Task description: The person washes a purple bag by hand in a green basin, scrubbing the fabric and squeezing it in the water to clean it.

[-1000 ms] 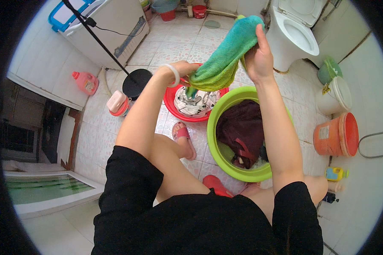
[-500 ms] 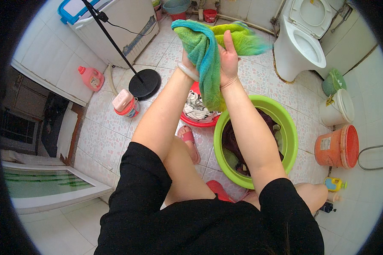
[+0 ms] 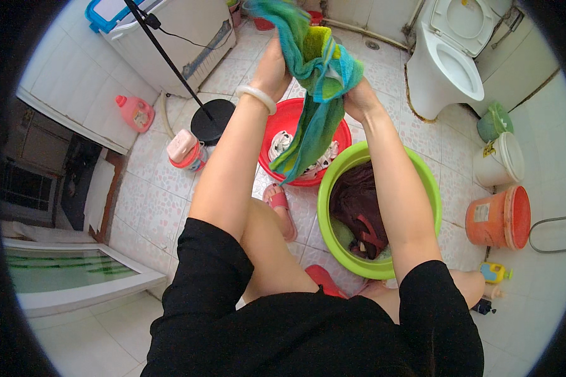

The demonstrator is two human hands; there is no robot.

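Held up over the floor at arm's length is a green, yellow and blue towel [image 3: 311,75], bunched and twisted, with one end hanging down. My left hand [image 3: 274,70] is closed on its left side; a white bangle [image 3: 256,95] circles that wrist. My right hand [image 3: 360,100] is closed on the towel's right side, with the fingers partly hidden by the cloth. Below the hanging end stands a red basin [image 3: 289,113] with white and black cloth [image 3: 282,144] in it. Beside it, under my right forearm, a lime-green basin [image 3: 324,220] holds dark maroon clothing [image 3: 358,195] in water.
A black round stand base [image 3: 211,122] with a pole, a small tub with a pink box [image 3: 181,146] and a pink bottle [image 3: 134,114] are on the left. A white toilet [image 3: 449,69] stands far right. Along the right wall are an orange bucket [image 3: 487,220] and a white bucket [image 3: 493,160].
My hands have moved apart, the left one up and left, the right one right and down. The towel has been turned and bunched between them, and more of the red basin shows.
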